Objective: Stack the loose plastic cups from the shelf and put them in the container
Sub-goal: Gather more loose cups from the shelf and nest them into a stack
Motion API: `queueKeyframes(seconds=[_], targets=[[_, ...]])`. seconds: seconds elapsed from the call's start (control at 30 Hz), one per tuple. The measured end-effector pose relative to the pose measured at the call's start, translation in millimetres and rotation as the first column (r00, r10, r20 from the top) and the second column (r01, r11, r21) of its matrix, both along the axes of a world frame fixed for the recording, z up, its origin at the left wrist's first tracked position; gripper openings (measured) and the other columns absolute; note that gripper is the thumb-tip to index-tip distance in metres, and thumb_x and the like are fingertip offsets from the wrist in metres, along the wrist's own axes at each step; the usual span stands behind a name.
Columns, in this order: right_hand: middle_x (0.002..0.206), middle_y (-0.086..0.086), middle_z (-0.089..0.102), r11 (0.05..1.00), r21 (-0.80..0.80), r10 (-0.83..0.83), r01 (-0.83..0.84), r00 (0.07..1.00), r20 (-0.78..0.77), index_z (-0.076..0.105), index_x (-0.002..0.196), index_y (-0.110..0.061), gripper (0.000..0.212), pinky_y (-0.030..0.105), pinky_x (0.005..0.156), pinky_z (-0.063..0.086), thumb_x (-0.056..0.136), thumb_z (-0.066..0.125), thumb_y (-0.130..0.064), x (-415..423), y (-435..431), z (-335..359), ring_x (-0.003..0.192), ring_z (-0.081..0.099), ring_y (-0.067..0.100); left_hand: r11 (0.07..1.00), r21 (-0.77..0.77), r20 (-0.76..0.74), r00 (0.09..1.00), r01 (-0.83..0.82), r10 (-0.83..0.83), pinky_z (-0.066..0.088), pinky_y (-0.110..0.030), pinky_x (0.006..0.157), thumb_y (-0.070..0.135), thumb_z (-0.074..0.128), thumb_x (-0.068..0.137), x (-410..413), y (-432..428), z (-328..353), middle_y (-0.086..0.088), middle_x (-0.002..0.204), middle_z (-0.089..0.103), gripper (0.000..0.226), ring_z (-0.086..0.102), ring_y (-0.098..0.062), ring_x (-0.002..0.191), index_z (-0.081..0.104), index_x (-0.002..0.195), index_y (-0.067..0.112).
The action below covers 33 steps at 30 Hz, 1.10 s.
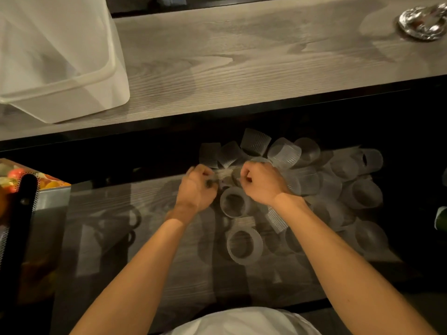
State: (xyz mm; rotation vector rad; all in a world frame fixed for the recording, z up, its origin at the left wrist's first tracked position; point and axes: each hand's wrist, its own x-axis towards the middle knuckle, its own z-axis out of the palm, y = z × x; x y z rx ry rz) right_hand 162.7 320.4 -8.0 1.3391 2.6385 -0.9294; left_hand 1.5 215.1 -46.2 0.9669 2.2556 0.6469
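Observation:
Several clear ribbed plastic cups (285, 153) lie loose and tumbled on a dim lower wooden shelf (135, 238), most of them to the right. Two cups (244, 246) stand mouth-up just below my hands. My left hand (197, 187) is curled around a clear cup that is blurred and hard to make out. My right hand (262, 182) is curled around another clear cup beside it. The two hands nearly meet over the pile's left part. The translucent white container (92, 76) stands on the upper wooden counter at the top left.
The pale wooden counter (266, 61) runs across the top, with a crumpled foil dish (423, 22) at its far right. A box with a colourful fruit picture (29, 187) sits at the left of the shelf. A green-edged object (441, 218) shows at the right edge.

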Motion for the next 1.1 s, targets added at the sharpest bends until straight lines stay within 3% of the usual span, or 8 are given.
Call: queueKeyframes(seconds=[0.1,0.17,0.23,0.4,0.57,0.73,0.87,1.1], targets=[[0.116,0.003,0.061,0.999,0.009,0.045,-0.044,0.998,-0.043,0.060,0.121,-0.021,0.025,0.038,0.085,0.053,0.097,0.061,-0.024,-18,6,5,0.104,0.063,0.024,0.991,-0.049,-0.260,0.957,0.121,-0.130,0.050,-0.045,0.102,0.015,0.074,0.084,-7,14,9,-0.007,0.124,0.059,0.048,0.058,-0.027,0.115,0.058,0.129,0.018],[0.138,0.009,0.048,0.996,-0.029,0.089,-0.088,0.996,0.017,0.046,0.142,-0.020,0.046,0.045,0.093,0.053,0.098,0.059,-0.025,-28,8,7,0.114,0.059,0.030,0.973,-0.123,-0.330,0.916,0.197,-0.228,0.051,-0.049,0.098,0.015,0.069,0.086,-12,27,16,-0.009,0.111,0.066,0.031,0.063,-0.031,0.107,0.061,0.116,0.017],[0.143,0.014,0.044,0.990,-0.065,0.130,-0.126,0.989,0.065,0.039,0.148,-0.019,0.053,0.047,0.094,0.053,0.099,0.058,-0.025,-36,11,4,0.119,0.058,0.034,0.947,-0.230,-0.301,0.908,0.227,-0.290,0.053,-0.049,0.094,0.016,0.065,0.087,-17,36,21,-0.007,0.101,0.070,0.017,0.067,-0.032,0.099,0.061,0.104,0.020],[0.146,0.012,0.046,0.990,-0.049,0.135,-0.131,0.987,0.082,0.038,0.151,-0.016,0.054,0.042,0.091,0.050,0.101,0.055,-0.029,-43,7,-3,0.124,0.056,0.034,0.895,-0.373,-0.240,0.906,0.245,-0.348,0.049,-0.044,0.097,0.024,0.062,0.090,-25,43,18,-0.005,0.104,0.069,0.014,0.065,-0.031,0.103,0.060,0.104,0.025],[0.126,0.011,0.058,1.000,-0.006,-0.012,0.012,0.998,0.065,0.050,0.127,-0.010,0.038,0.036,0.075,0.043,0.100,0.059,-0.035,-50,1,-12,0.114,0.061,0.032,0.911,-0.368,-0.296,0.906,0.184,-0.302,0.046,-0.044,0.099,0.023,0.066,0.089,-27,38,9,-0.005,0.105,0.067,0.020,0.064,-0.030,0.104,0.061,0.107,0.024],[0.140,0.011,0.044,1.000,-0.016,-0.010,0.013,0.990,0.139,0.044,0.142,-0.018,0.063,0.037,0.079,0.050,0.089,0.075,-0.031,-49,-4,-15,0.118,0.059,0.035,0.934,-0.312,-0.386,0.875,0.174,-0.292,0.046,-0.043,0.102,0.022,0.076,0.083,-26,21,3,-0.004,0.117,0.066,0.049,0.062,-0.028,0.115,0.057,0.129,0.023],[0.130,0.009,0.057,0.999,-0.042,-0.004,0.008,0.995,0.098,0.043,0.136,-0.015,0.063,0.036,0.079,0.050,0.085,0.078,-0.028,-50,-6,-19,0.114,0.062,0.031,0.920,-0.350,-0.373,0.875,0.175,-0.308,0.037,-0.047,0.113,0.031,0.078,0.084,-29,9,3,-0.006,0.140,0.055,0.077,0.048,-0.030,0.135,0.038,0.150,0.025],[0.135,0.008,0.058,0.968,-0.187,-0.181,0.169,0.982,-0.053,0.054,0.138,-0.011,0.063,0.035,0.093,0.052,0.085,0.079,-0.034,-46,7,-7,0.123,0.059,0.028,0.962,-0.254,-0.326,0.927,0.100,-0.183,0.037,-0.050,0.114,0.037,0.075,0.086,-38,-5,11,-0.010,0.138,0.054,0.068,0.045,-0.033,0.134,0.046,0.147,0.025]])
